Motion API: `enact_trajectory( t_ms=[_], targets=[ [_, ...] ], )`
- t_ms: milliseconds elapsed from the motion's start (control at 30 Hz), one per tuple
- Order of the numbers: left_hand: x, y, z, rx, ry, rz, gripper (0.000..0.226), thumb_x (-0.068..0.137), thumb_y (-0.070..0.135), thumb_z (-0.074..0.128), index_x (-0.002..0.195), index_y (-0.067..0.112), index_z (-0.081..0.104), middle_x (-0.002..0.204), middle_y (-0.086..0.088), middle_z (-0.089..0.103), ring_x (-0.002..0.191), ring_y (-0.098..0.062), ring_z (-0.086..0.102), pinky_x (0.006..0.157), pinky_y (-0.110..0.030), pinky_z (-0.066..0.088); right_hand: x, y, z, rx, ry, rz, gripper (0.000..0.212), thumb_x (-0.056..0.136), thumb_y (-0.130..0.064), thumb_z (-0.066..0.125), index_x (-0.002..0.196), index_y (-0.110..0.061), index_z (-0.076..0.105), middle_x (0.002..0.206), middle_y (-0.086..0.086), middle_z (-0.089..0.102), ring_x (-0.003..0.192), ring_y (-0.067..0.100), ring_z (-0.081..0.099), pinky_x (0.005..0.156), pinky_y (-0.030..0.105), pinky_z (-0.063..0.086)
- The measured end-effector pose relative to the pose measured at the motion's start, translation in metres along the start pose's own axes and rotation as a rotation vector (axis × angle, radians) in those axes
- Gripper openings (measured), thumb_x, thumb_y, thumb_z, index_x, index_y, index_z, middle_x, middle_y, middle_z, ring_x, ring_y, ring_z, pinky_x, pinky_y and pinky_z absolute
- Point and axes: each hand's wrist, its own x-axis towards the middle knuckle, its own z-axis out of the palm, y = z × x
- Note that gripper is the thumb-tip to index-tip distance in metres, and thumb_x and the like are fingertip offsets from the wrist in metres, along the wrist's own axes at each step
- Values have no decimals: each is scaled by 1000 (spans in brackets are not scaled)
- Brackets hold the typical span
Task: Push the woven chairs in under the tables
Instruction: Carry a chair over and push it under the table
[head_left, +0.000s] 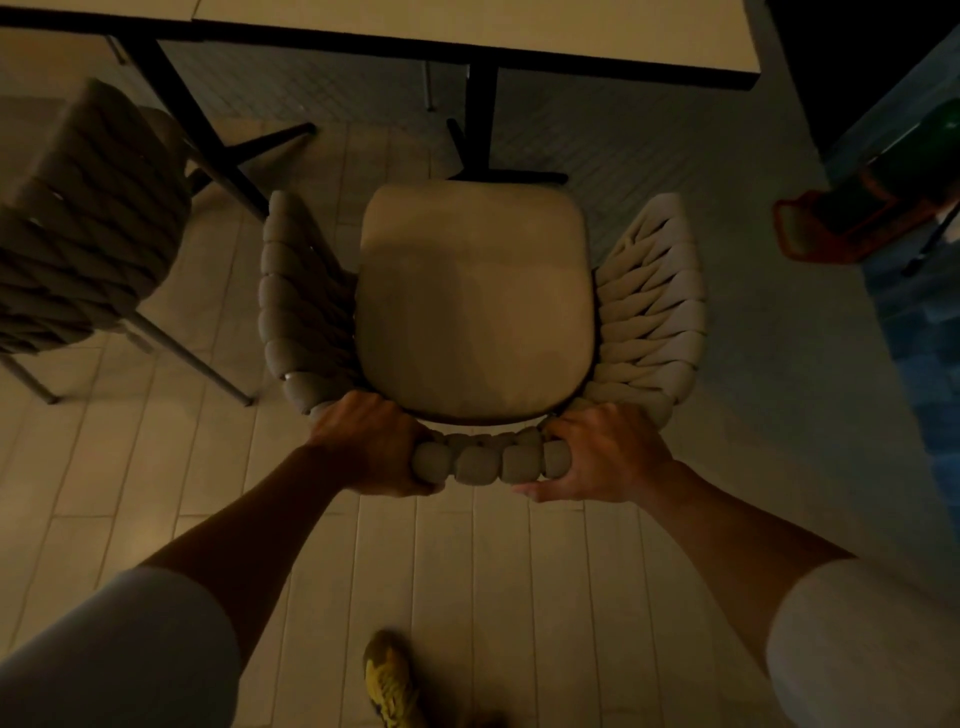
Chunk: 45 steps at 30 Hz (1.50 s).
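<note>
A beige woven chair (475, 306) with a padded seat cushion and thick braided arms stands right below me, facing a white table (467, 26) with a black edge and a black pedestal leg. The seat's front edge lies just short of the table's foot. My left hand (371, 447) grips the left end of the chair's woven backrest. My right hand (605, 454) holds the right end of the same backrest, fingers curled over the top.
A second woven chair (88, 218) with thin metal legs stands at the left, beside another table leg (208, 135). An orange and green object (857, 208) sits on the floor at the right. My yellow shoe (389, 680) is on the pale plank floor.
</note>
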Motion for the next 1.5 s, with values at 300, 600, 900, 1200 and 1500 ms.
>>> enact_trajectory(
  t_ms=[300, 600, 900, 1200, 1500],
  targets=[
    [28, -24, -17, 11, -2, 10, 64, 67, 90, 42, 114, 52, 64, 80, 21, 68, 72, -6, 60, 69, -26, 50, 38, 18, 0, -54, -14, 0, 89, 59, -108, 34, 82, -33, 75, 82, -16, 73, 77, 7, 66, 60, 27, 50],
    [48, -38, -29, -18, -41, 31, 57, 72, 86, 50, 114, 50, 62, 81, 21, 67, 70, -5, 55, 74, -26, 52, 59, 26, -3, -45, 3, 24, 83, 61, -106, 39, 76, -31, 73, 75, -15, 70, 68, 9, 64, 56, 26, 48],
    [64, -49, -40, 2, -23, 36, 56, 69, 83, 52, 112, 50, 63, 87, 19, 69, 83, -11, 67, 77, -29, 52, 78, 34, -7, -52, -14, 40, 88, 59, -108, 35, 80, -32, 75, 80, -16, 71, 72, 6, 62, 58, 22, 40],
    [85, -61, -52, -1, -5, 46, 55, 71, 83, 54, 116, 52, 62, 91, 22, 70, 85, -9, 66, 70, -27, 40, 100, 51, -5, -73, -3, 39, 85, 58, -108, 40, 77, -32, 73, 76, -17, 71, 67, 5, 61, 58, 22, 30],
    [119, -78, -63, 11, -14, 43, 64, 66, 88, 44, 120, 56, 57, 92, 23, 69, 84, -8, 66, 76, -28, 53, 130, 74, -7, -4, 35, 31, 84, 60, -106, 43, 77, -31, 75, 75, -15, 71, 66, 7, 62, 56, 24, 43]
  ],
)
